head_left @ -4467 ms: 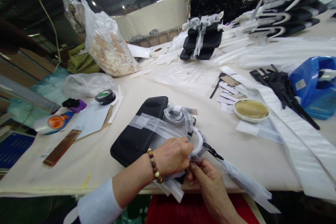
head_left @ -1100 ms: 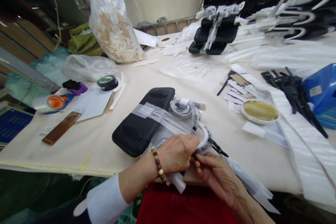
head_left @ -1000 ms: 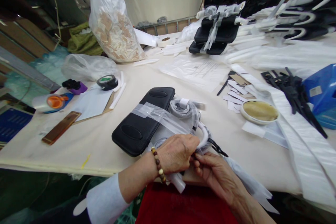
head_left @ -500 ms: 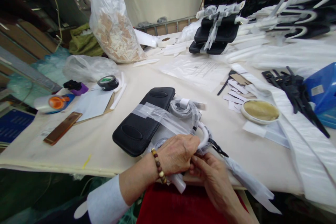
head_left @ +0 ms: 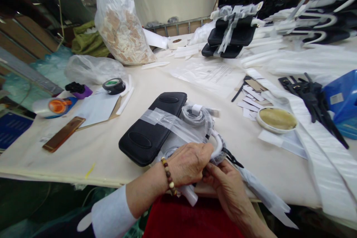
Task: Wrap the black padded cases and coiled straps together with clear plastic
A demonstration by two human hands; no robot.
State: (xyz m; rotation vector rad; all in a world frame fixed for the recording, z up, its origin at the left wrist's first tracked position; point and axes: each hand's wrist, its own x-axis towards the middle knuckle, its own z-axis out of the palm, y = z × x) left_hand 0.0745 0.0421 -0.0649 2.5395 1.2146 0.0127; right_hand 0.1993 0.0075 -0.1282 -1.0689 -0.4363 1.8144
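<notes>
A black leather bag (head_left: 153, 128) with two oval patches lies on the table, a clear plastic band (head_left: 158, 118) round it. Beside it sit coiled, plastic-wrapped straps (head_left: 195, 114) and a curved white wrapped handle (head_left: 217, 144). My left hand (head_left: 189, 163), with a bead bracelet at the wrist, is closed round the near part of that handle. Close against it, my right hand (head_left: 224, 182) pinches with thumb and fingers; what lies between them is hidden. A black buckled strap (head_left: 232, 157) sticks out past my right fingers, and a translucent strip (head_left: 264, 189) hangs toward the table edge.
On the left lie a phone (head_left: 64, 134), black tape (head_left: 113, 86) and a tape dispenser (head_left: 54, 106). To the right are a round dish (head_left: 276, 119), paper slips (head_left: 251, 100), black straps (head_left: 309, 93) and a blue bin (head_left: 341, 98). Wrapped black bags (head_left: 230, 35) stand behind.
Both hands stay at the same spot near the handle. My right thumb and fingers have shifted slightly, pressing up closer to my left hand. The view has tilted a little.
</notes>
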